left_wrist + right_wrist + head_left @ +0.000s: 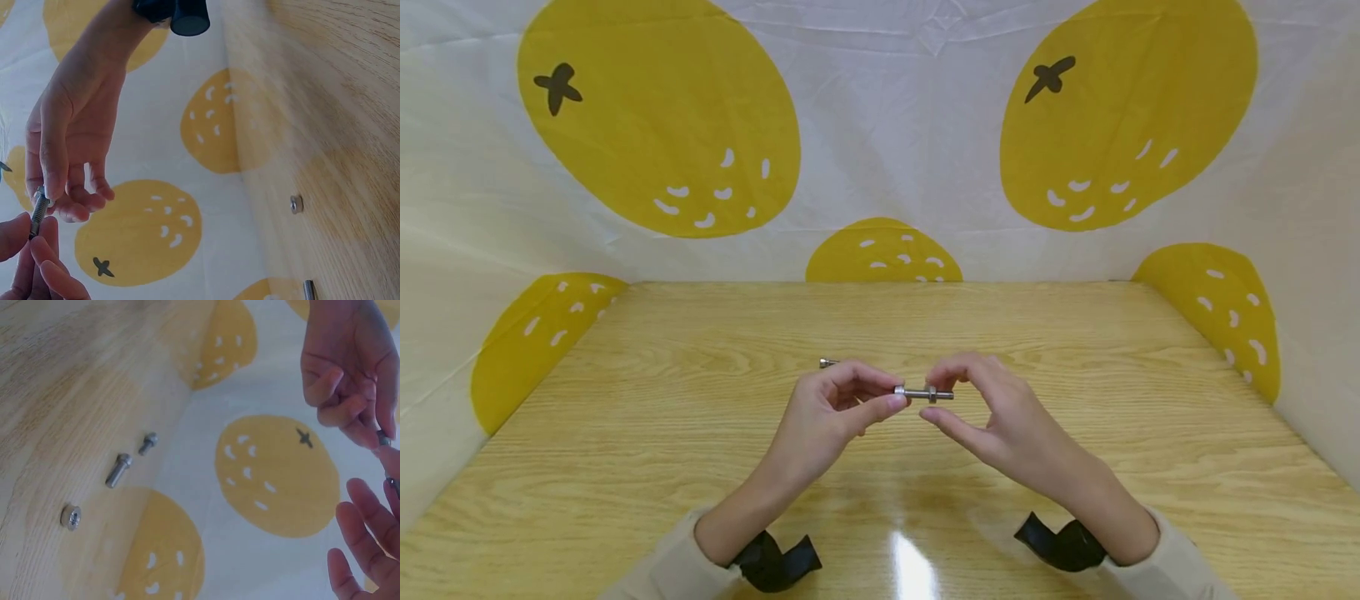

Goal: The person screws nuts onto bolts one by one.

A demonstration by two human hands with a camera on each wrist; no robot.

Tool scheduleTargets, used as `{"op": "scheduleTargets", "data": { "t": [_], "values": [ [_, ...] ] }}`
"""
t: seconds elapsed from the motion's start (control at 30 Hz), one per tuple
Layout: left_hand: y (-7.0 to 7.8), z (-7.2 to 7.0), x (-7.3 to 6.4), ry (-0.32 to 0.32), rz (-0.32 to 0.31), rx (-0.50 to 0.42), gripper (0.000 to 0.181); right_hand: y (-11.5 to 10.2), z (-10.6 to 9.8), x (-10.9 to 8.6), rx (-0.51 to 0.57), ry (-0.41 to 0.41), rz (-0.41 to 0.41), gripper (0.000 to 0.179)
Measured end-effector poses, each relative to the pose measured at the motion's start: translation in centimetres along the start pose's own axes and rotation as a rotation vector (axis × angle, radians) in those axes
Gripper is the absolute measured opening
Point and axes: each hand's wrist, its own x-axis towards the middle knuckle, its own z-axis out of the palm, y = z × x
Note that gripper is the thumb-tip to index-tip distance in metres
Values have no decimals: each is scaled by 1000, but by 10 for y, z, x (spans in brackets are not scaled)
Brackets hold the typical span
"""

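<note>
My left hand (820, 417) pinches the head of a silver bolt (916, 393) between thumb and fingers, holding it above the table with its shaft pointing right. A hex nut (932, 395) sits around the shaft, and the threaded end sticks out past it. My right hand (1015, 425) is at that end. Its index finger lies beside the nut, while the thumb stands slightly apart below. In the left wrist view the right thumb overlaps the nut (40, 192). The other right fingers (365, 525) spread loosely in the right wrist view.
On the wooden table (662, 442) lie two more bolts (119, 470) and a short nut-like metal piece (71, 517). In the head view one bolt (826, 362) shows partly behind my left hand. White cloth (895, 125) with yellow fruit shapes walls the table's back and sides.
</note>
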Motion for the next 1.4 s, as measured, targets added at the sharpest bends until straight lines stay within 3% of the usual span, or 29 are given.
{"op": "scheduleTargets", "data": {
  "t": [0.13,0.53,0.73,0.87,1.03,1.17,1.4],
  "values": [
    [0,0,0,-8,-3,-12,17,1,2,0,-14,12,-23,24],
    [-1,2,-1,-25,20,-31,16,0,2,-3,-24,-37,32,2],
    [0,3,-1,-30,33,-23,16,0,2,-3,-40,-43,95,27],
    [0,3,-1,-22,27,-15,15,-1,-2,-4,-42,-52,155,11],
    [0,0,0,-5,6,-15,16,-1,-3,-2,-27,-9,47,31],
    [1,-1,0,-3,-1,-17,17,1,-1,0,-22,26,-65,22],
    [1,-1,-1,-9,2,-14,17,0,-1,-2,-18,-7,-26,12]
  ]
}}
